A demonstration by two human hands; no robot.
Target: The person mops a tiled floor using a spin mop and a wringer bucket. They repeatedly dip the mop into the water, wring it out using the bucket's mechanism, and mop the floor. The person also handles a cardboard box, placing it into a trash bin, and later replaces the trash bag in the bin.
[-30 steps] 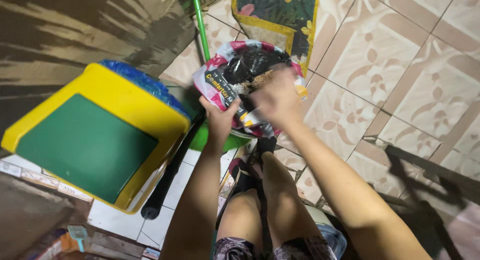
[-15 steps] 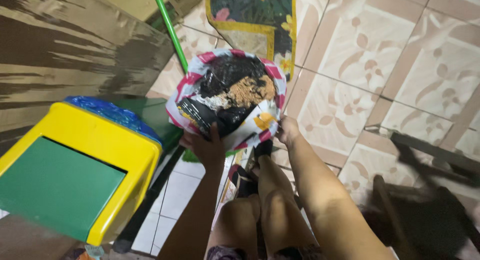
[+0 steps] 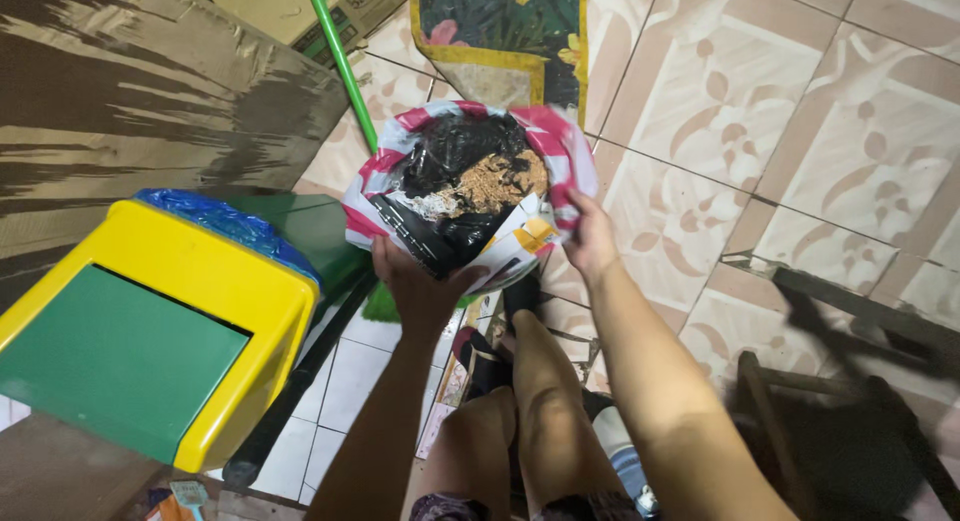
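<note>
Holding the pink-and-white plastic bag (image 3: 470,196) open is the step you are on: it hangs above the tiled floor (image 3: 800,131), just in front of your knees, its mouth spread wide and tipped toward you. Inside sit crumpled black plastic (image 3: 462,146) and a heap of brown, crumbly waste (image 3: 497,184); what lies beneath them is hidden.

Your left hand (image 3: 418,286) has its grip clamped on the near rim, thumb over the edge and fingers underneath. Your right hand (image 3: 592,239) has its grip pinched shut on the rim at the far right side, pulling the mouth taut.

By my reading the bag is held ready, either to take more waste or to be gathered shut. Whichever comes, keep both rims level, since the loose brown heap lies close to the lower lip and a dip there could spill it onto the floor.

Just to the left stands the yellow bin (image 3: 190,311) with its green swing lid (image 3: 110,356) and a blue liner (image 3: 225,221) showing at the back. A green broom handle (image 3: 340,66) slants up behind the bag, past a floral mat (image 3: 505,26) and a cardboard box (image 3: 300,6). A dark stool (image 3: 850,421) stands at your right.
</note>
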